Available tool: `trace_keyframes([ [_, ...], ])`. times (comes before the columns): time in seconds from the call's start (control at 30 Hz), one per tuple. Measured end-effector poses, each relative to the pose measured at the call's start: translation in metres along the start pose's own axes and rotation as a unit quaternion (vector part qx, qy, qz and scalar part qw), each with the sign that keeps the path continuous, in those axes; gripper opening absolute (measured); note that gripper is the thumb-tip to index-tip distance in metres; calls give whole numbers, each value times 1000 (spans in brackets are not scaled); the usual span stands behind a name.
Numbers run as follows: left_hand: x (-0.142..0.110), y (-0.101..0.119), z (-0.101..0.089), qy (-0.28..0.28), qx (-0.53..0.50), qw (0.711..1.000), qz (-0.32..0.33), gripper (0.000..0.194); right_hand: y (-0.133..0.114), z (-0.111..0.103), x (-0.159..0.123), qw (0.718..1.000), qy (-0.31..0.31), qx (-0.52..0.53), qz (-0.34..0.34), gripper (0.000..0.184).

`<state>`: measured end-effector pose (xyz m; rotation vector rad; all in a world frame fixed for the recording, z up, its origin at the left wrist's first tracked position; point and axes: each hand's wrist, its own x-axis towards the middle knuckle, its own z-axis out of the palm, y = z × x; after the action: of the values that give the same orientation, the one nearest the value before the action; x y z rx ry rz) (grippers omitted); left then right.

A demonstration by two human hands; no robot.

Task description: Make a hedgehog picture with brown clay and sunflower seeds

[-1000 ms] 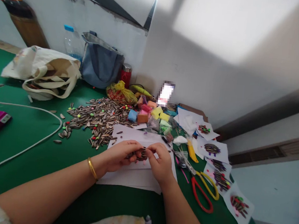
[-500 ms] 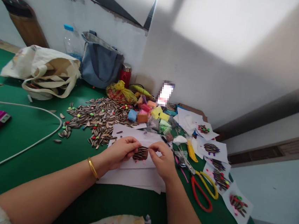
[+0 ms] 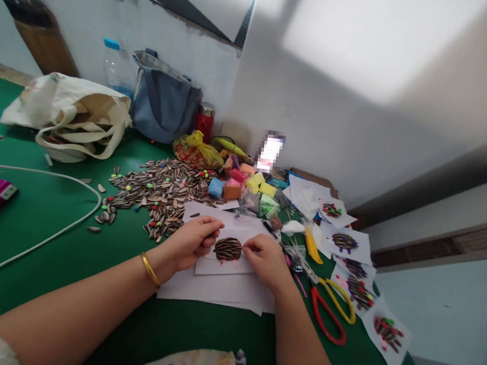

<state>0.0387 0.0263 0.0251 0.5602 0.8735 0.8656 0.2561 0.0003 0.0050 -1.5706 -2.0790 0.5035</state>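
A brown clay hedgehog shape (image 3: 228,249) covered with rows of striped sunflower seeds lies on a small white sheet (image 3: 213,268), with pink bits at its lower edge. My right hand (image 3: 267,260) pinches a sunflower seed at the shape's right side; only a sliver of the seed shows. Left of the shape, my left hand (image 3: 195,241) is closed, thumb against curled fingers, apart from the clay; whatever it may hold is hidden. Larger white sheets (image 3: 216,290) lie underneath. Beyond my left hand spreads a pile of sunflower seeds (image 3: 170,184) mixed with small coloured balls.
Scissors (image 3: 330,308) with red and yellow handles lie right of my right hand. Finished-looking seed pictures (image 3: 344,242) line the right edge. Coloured clay packs (image 3: 232,190), a phone (image 3: 270,152), a blue bag (image 3: 162,103) and a cream tote (image 3: 73,114) stand behind. A white cable (image 3: 71,220) crosses the left.
My left hand has drawn back left from the clay shape, uncovering its top and left side. My right hand has moved slightly down along the right edge.
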Motion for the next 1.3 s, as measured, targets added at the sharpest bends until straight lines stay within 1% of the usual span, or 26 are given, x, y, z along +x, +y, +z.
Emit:
trace_keyframes([
  [0.23,0,1,1,4,-3,1000,-4,13,-2,5,1,1000,-8,-24,0,9],
  [0.37,1,0,0,1,-7,1000,-5,15,-4,6,1,997,-24,-69,-15,9],
  [0.6,2,-3,-1,-7,-8,1000,-9,15,-15,4,-1,985,-39,-166,-34,11],
  [0.73,1,-4,-2,-14,0,1000,-23,13,-17,6,-1,981,-33,-187,-38,10],
  [0.83,1,-2,-2,-17,-12,999,-46,15,-15,7,-2,982,-26,-185,-38,11],
  [0.93,1,0,-3,-12,-41,996,-73,20,-13,3,-4,987,-15,-155,-38,11],
  [1.0,1,0,-3,-19,-39,996,-77,18,-13,-1,-5,992,9,-120,-40,10],
  [1.13,-2,-4,-1,-53,31,996,-59,24,-19,-6,-6,996,63,-10,-61,12],
  [1.2,-4,-7,1,-69,74,994,-46,28,-24,-4,-6,994,62,61,-68,12],
  [1.3,-7,-11,4,-93,139,985,-31,31,-33,3,-5,989,36,133,-61,13],
])
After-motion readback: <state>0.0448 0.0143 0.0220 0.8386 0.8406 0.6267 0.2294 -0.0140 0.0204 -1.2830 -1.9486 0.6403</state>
